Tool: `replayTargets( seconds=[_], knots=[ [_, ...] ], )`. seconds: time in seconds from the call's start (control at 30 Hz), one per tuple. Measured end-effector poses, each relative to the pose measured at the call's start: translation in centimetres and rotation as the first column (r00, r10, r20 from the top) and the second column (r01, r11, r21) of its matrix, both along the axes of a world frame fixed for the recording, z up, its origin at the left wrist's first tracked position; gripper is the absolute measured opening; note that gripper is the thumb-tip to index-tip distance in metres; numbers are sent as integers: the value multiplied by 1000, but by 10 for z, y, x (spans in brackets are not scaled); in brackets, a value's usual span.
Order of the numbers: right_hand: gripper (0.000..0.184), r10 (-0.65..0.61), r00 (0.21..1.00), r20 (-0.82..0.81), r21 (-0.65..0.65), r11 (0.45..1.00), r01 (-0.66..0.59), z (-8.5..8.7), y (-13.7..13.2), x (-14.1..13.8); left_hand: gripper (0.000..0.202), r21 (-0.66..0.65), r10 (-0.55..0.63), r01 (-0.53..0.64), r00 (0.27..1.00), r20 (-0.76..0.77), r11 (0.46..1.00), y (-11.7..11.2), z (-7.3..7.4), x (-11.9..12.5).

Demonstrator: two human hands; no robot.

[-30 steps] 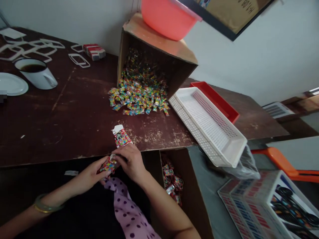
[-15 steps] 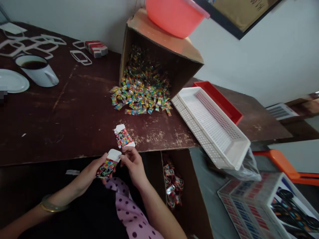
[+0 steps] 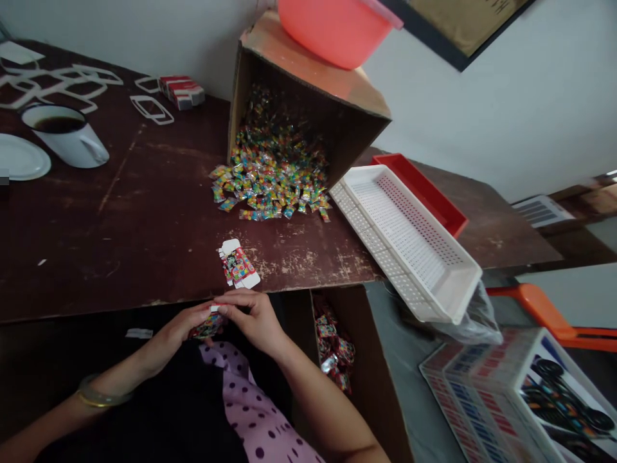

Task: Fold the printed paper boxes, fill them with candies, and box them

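Over my lap, just off the table's front edge, my left hand [image 3: 186,326] grips a small colourful printed carton [image 3: 206,326]. My right hand [image 3: 253,319] is closed at the carton's upper end, with fingers and thumb on its white flap [image 3: 214,308]. Fingers hide much of the carton. A second flat carton [image 3: 237,265] with white flaps lies on the table just beyond my hands. Farther back, small clear-wrapped coloured candies [image 3: 270,183] spill out of a cardboard box [image 3: 308,77] lying on its side.
A pink basin [image 3: 337,32] tops the box. Right of it sit a white perforated basket [image 3: 409,238] and a red tray [image 3: 424,193]. An open carton of filled packs [image 3: 332,347] stands below the table edge. A mug [image 3: 67,138] and red-white stack [image 3: 182,92] are at left.
My right hand has moved left and over the carton's top, and the white flap that stood up is now folded down. The view has shifted slightly.
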State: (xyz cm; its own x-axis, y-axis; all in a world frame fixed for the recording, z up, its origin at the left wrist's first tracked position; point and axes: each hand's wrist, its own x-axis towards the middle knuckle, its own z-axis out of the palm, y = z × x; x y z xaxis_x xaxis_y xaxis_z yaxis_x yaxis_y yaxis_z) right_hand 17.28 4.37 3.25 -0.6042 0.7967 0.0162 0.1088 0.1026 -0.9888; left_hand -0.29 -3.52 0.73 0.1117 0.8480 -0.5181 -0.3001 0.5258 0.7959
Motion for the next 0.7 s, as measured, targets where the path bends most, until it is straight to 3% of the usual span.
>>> replayTargets(
  seconds=[0.07, 0.13, 0.23, 0.37, 0.53, 0.63, 0.7],
  knots=[
    [22, -19, 1000, -1, 35, 999, 19, -4, -3, -1, 39, 12, -43, 44, 996, -73, 999, -5, -1, -3],
    [22, -3, 1000, 26, 160, 987, -2, -7, -8, 1, 39, -1, -96, 97, 989, -115, 995, -8, 0, -3],
    [25, 18, 998, 58, 293, 955, -34, -11, -17, 10, 39, -4, -188, 188, 980, -67, 982, -8, 5, 1],
    [21, -39, 996, 77, 192, 981, 23, -17, -20, 22, 35, 60, -316, 321, 945, -85, 945, -3, 10, 5],
    [31, 55, 998, 18, 353, 934, -58, -21, -24, 14, 38, 11, -269, 269, 961, 65, 963, -4, 5, 4],
    [28, -4, 1000, 27, 287, 958, -4, -8, -24, 25, 42, -12, -271, 275, 953, 138, 961, -4, 2, 10],
    [23, -93, 993, 68, 191, 978, 79, 11, -18, 59, 45, 9, -310, 312, 940, 140, 950, -1, 2, 12]
  ],
)
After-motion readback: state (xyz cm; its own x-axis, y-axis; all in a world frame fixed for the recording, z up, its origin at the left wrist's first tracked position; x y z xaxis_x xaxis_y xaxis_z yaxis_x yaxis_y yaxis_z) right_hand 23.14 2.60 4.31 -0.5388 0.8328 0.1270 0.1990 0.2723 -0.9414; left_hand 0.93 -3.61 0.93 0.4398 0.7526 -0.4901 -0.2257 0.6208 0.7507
